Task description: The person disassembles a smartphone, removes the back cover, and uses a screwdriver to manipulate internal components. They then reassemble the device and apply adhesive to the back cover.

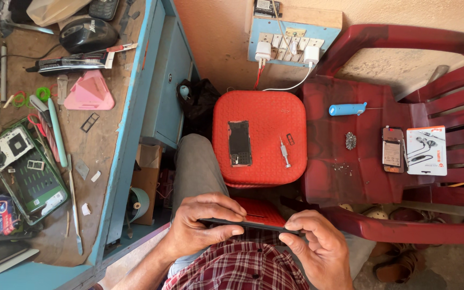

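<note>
Left hand (pixel 200 225) and right hand (pixel 318 247) are each pinching, grips closed, what is probably a phone (pixel 253 224), edge-on, above a red stool (pixel 259 137).

One head-worn camera looks steeply down, close over the person's lap, probably tilted slightly forward toward the wall (pixel 216 37).

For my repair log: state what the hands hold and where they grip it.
A thin dark phone, seen edge-on, is held flat: left hand grips its left end, right hand its right end.
</note>
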